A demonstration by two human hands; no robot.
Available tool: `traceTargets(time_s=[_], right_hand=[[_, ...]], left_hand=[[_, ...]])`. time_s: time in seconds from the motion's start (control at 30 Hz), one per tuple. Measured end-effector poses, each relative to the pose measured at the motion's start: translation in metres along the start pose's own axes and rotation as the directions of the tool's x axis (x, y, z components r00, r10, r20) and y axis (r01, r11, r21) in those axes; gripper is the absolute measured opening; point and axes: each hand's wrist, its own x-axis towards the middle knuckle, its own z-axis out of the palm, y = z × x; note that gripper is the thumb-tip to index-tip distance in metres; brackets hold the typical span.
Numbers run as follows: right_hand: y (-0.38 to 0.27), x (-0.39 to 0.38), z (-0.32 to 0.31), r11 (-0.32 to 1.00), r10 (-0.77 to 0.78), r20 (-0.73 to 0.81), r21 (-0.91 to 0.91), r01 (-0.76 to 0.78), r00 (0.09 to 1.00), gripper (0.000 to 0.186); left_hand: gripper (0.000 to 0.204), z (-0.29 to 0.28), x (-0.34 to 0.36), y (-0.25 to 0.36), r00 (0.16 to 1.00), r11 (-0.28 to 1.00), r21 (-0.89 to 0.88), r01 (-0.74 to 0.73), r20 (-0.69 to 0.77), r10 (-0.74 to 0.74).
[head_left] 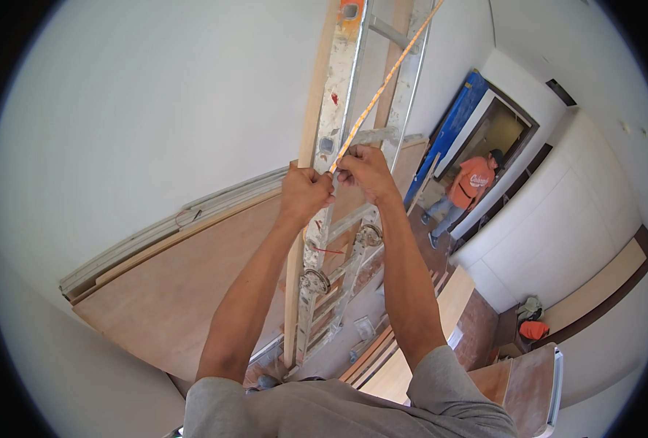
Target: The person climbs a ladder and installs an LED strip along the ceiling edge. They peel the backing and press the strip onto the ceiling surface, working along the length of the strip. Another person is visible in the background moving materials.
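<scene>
Grasping thin orange-and-white patterned rope [382, 91]: bare left hand [308, 193] clenched around lower part, bare right hand [365, 174] pinching just above, both before paint-spattered metal ladder [338, 80]. Upper run apparently strung; lower part seemingly unfastened, no knot visible. Rope looks straight, taut, rising across ladder out of view. Left of ladder, large brown wooden sheet [193, 270]; farther, right of ladder, person in orange shirt [473, 182].

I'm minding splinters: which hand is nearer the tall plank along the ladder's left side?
Left. The left hand overlaps the plank in this view; the right hand is right of it, in front of the ladder.
</scene>
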Motion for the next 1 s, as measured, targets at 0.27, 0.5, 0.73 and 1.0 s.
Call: traceTargets(time_s=[0.27,0.5,0.73,1.0], right_hand=[[-0.001,0.0,0.017,0.984,-0.076,-0.121,-0.168,0.055,0.99,0.017],[0.006,0.008,0.016,0.935,-0.157,-0.153,-0.341,0.097,0.976,0.023],[0.001,-0.003,0.025,0.994,-0.076,-0.141,-0.083,0.065,0.987,0.018],[0.018,-0.025,0.026,0.996,-0.092,0.042,0.027,0.091,0.995,0.028]], left_hand=[[0.028,0.003,0.003,-0.008,0.997,0.99,0.114,-0.079,-0.005,0.08],[0.03,0.002,-0.001,-0.01,0.997,0.998,0.037,-0.053,0.058,0.051],[0.026,-0.021,-0.008,-0.018,0.993,0.998,-0.06,0.028,0.117,-0.02],[0.024,-0.021,0.005,-0.038,0.997,0.993,0.096,-0.068,0.033,0.065]])
